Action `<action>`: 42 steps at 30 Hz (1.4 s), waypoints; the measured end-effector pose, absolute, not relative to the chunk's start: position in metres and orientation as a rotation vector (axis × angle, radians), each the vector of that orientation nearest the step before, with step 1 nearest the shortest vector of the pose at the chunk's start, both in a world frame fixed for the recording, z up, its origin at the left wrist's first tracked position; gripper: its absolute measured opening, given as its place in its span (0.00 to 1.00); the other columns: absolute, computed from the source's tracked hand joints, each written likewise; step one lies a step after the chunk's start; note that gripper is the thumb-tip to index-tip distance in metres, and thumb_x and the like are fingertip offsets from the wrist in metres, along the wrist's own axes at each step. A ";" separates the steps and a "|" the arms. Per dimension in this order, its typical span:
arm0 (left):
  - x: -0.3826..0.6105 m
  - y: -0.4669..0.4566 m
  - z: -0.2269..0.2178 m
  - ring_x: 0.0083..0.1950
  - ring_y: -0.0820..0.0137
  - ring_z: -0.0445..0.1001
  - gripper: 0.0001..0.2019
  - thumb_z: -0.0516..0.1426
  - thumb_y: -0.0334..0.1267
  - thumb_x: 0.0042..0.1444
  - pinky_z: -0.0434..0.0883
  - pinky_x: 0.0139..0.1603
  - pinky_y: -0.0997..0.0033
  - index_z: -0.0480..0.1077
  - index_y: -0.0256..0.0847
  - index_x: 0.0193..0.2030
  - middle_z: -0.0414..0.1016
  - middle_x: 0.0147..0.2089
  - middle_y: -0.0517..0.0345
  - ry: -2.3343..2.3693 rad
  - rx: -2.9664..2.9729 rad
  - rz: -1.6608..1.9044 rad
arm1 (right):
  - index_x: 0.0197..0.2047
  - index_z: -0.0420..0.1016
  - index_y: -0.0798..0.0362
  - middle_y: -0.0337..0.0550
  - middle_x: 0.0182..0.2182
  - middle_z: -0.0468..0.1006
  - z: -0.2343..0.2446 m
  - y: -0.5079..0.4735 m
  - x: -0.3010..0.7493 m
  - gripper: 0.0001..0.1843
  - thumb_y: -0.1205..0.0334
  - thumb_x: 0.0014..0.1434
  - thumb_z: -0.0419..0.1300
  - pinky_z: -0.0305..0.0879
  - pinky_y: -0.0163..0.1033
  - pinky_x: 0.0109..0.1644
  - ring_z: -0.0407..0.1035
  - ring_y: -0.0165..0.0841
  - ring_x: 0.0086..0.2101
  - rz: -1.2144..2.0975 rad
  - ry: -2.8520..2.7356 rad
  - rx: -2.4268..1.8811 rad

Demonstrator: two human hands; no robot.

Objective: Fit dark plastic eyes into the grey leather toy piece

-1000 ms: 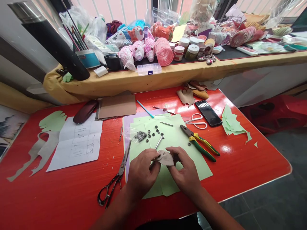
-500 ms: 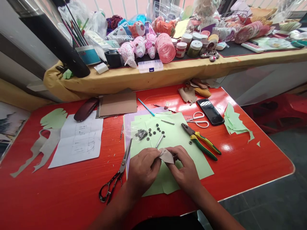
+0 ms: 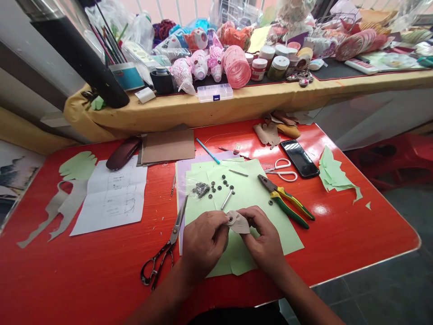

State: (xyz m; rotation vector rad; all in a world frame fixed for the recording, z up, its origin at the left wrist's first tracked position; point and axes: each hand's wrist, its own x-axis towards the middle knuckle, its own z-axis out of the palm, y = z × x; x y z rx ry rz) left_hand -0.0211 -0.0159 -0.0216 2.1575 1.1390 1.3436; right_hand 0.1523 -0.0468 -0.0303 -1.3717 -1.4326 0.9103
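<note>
My left hand (image 3: pixel 202 241) and my right hand (image 3: pixel 264 237) meet over a light green sheet (image 3: pixel 257 198) on the red table (image 3: pixel 101 271). Both pinch a small beige leather piece (image 3: pixel 239 223) between their fingertips; a dark round snap sits at its left end by my left thumb. A short metal rod (image 3: pixel 227 199) lies just beyond the piece. Several small dark snap parts (image 3: pixel 219 183) are scattered on the sheet, next to a small clear bag (image 3: pixel 198 188) of them.
Large scissors (image 3: pixel 165 248) lie left of my hands, pliers (image 3: pixel 286 201) with green-yellow handles to the right. White scissors (image 3: pixel 282 169), a phone (image 3: pixel 299 158), a white paper pattern (image 3: pixel 113 194) and green scraps (image 3: pixel 333 174) are farther off. A yellow-draped shelf (image 3: pixel 237 106) with jars stands behind.
The hands stay in place, working the leather piece; the dark snap now shows at its left end. The view has shifted slightly.
</note>
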 end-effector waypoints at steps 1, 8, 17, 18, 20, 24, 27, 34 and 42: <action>-0.021 -0.016 -0.021 0.41 0.68 0.84 0.12 0.59 0.22 0.63 0.79 0.44 0.72 0.72 0.43 0.48 0.84 0.40 0.55 1.134 2.176 1.343 | 0.48 0.78 0.47 0.41 0.40 0.77 -0.031 -0.047 0.152 0.15 0.73 0.63 0.59 0.70 0.39 0.40 0.73 0.35 0.39 0.914 -1.430 -1.375; -0.022 -0.015 -0.020 0.45 0.67 0.81 0.09 0.60 0.26 0.63 0.77 0.39 0.73 0.76 0.43 0.46 0.82 0.46 0.53 1.211 1.933 1.207 | 0.51 0.78 0.46 0.42 0.40 0.76 -0.032 -0.045 0.157 0.10 0.66 0.67 0.62 0.70 0.40 0.39 0.72 0.35 0.37 0.899 -1.455 -1.369; -0.022 -0.010 -0.009 0.36 0.67 0.76 0.05 0.60 0.39 0.61 0.70 0.33 0.70 0.78 0.42 0.39 0.80 0.36 0.57 1.366 1.425 0.710 | 0.49 0.80 0.46 0.44 0.42 0.78 -0.022 -0.043 0.158 0.07 0.62 0.69 0.62 0.70 0.42 0.43 0.72 0.37 0.40 0.859 -1.505 -1.453; -0.022 -0.009 -0.010 0.33 0.68 0.74 0.07 0.61 0.42 0.61 0.68 0.32 0.70 0.78 0.42 0.39 0.78 0.33 0.58 1.369 1.368 0.665 | 0.47 0.80 0.47 0.43 0.40 0.78 -0.021 -0.043 0.158 0.06 0.63 0.69 0.62 0.69 0.41 0.42 0.72 0.37 0.39 0.881 -1.505 -1.459; -0.024 -0.008 -0.012 0.31 0.68 0.72 0.11 0.63 0.46 0.59 0.66 0.31 0.70 0.79 0.41 0.40 0.76 0.30 0.59 1.331 1.260 0.594 | 0.43 0.80 0.48 0.42 0.37 0.79 -0.017 -0.043 0.158 0.06 0.63 0.69 0.61 0.69 0.40 0.40 0.71 0.35 0.35 0.925 -1.493 -1.482; -0.026 -0.004 -0.015 0.40 0.64 0.75 0.15 0.65 0.48 0.55 0.70 0.40 0.67 0.80 0.39 0.43 0.81 0.39 0.52 1.169 1.059 0.520 | 0.38 0.79 0.50 0.41 0.32 0.80 -0.009 -0.043 0.159 0.06 0.62 0.66 0.60 0.67 0.39 0.35 0.71 0.34 0.31 0.987 -1.443 -1.587; -0.025 -0.002 -0.015 0.43 0.62 0.76 0.15 0.66 0.47 0.54 0.70 0.44 0.66 0.80 0.38 0.42 0.82 0.41 0.51 1.120 0.997 0.500 | 0.36 0.79 0.51 0.40 0.29 0.80 -0.004 -0.041 0.161 0.06 0.61 0.64 0.61 0.65 0.38 0.32 0.70 0.33 0.29 1.041 -1.424 -1.650; -0.021 -0.003 -0.009 0.38 0.66 0.73 0.13 0.66 0.45 0.53 0.66 0.39 0.68 0.79 0.38 0.39 0.79 0.37 0.55 1.106 0.972 0.486 | 0.35 0.78 0.50 0.36 0.26 0.77 -0.002 -0.035 0.166 0.04 0.62 0.62 0.62 0.61 0.36 0.30 0.68 0.32 0.27 1.218 -1.389 -1.659; -0.026 -0.003 -0.016 0.40 0.64 0.74 0.13 0.65 0.44 0.54 0.67 0.40 0.68 0.79 0.38 0.41 0.80 0.39 0.53 1.141 1.034 0.467 | 0.39 0.78 0.49 0.36 0.28 0.78 -0.008 -0.034 0.166 0.04 0.61 0.65 0.61 0.61 0.36 0.30 0.67 0.32 0.28 1.278 -1.399 -1.635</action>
